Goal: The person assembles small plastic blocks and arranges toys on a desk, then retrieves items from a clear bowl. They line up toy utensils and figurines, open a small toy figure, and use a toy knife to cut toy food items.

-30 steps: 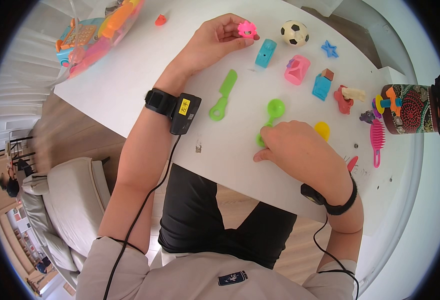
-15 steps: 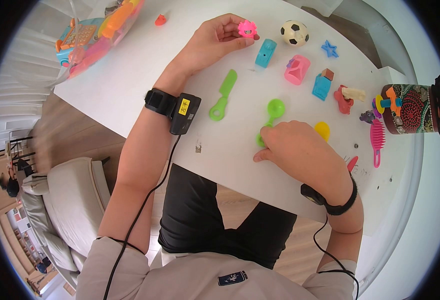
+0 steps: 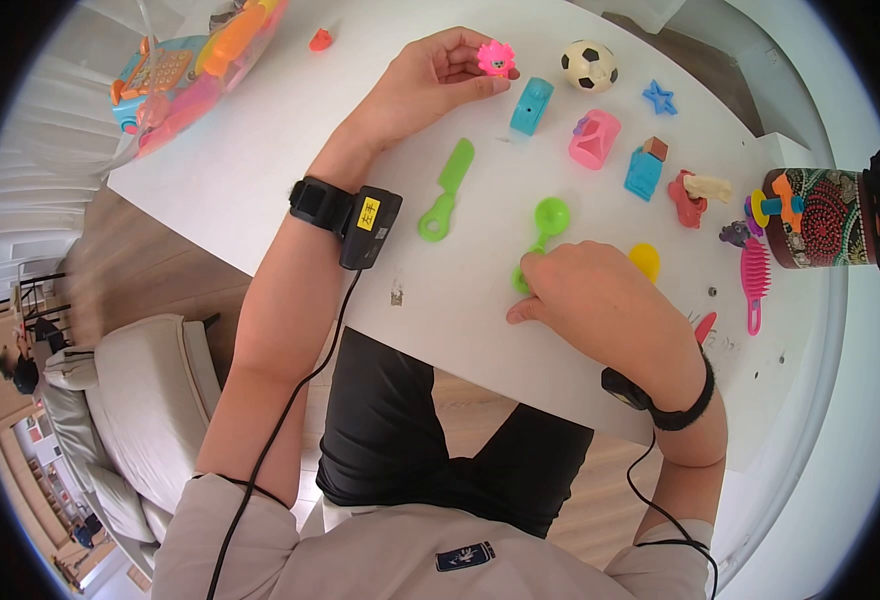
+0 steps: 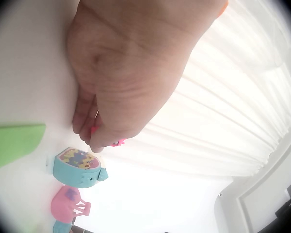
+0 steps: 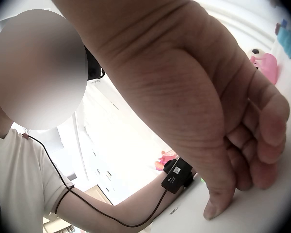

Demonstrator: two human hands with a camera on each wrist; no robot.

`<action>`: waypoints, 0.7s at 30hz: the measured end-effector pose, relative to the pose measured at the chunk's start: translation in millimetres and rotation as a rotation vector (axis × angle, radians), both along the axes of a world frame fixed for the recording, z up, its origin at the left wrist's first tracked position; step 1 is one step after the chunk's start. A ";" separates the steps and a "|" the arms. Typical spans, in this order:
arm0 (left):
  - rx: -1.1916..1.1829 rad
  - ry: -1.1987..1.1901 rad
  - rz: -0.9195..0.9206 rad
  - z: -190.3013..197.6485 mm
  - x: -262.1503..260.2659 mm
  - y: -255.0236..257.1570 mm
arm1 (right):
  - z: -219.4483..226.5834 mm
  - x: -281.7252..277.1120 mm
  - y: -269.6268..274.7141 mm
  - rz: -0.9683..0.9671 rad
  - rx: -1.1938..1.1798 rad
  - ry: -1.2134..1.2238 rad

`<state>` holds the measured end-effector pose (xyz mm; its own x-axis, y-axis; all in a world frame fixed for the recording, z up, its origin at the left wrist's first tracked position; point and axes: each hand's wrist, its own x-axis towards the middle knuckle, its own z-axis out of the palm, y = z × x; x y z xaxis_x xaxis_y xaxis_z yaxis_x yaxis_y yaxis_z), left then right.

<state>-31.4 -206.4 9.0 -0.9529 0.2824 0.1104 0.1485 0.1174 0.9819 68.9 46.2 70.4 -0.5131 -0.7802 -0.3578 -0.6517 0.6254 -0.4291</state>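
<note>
In the head view the left hand [image 3: 422, 88] pinches a pink spiky toy [image 3: 497, 58] between thumb and fingers, above the far table edge. Beside it stands a teal toy [image 3: 531, 107], its patterned face visible in the left wrist view [image 4: 80, 159]. The right hand [image 3: 600, 295] rests over the lower part of a green spoon [image 3: 552, 216], hiding some of its handle. Seen from the right wrist, that hand's fingers [image 5: 269, 145] hang loosely curled, with no object visible in the palm; contact with the spoon is unclear. A green toy knife [image 3: 450, 190] lies between the hands.
Around them lie a football-patterned ball [image 3: 589, 66], blue star [image 3: 659, 97], pink toy [image 3: 595, 139], blue toy [image 3: 643, 175], yellow piece [image 3: 644, 261] and pink comb [image 3: 755, 285]. A patterned container [image 3: 832, 220] stands right; a toy phone [image 3: 160, 75] is upper left.
The pink spiky toy has turned slightly in the left hand's fingertips, its face now more visible. The right hand and the table items have not visibly moved.
</note>
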 end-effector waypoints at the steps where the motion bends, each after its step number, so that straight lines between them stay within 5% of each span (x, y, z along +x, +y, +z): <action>1: -0.003 0.000 -0.001 -0.1 -0.1 -0.1 | 0.1 0.1 0.1 0.003 0.000 0.005; 21: 0.028 0.035 -0.009 -3.7 -2.0 -0.1 | 0.3 -0.7 0.1 0.000 0.003 0.000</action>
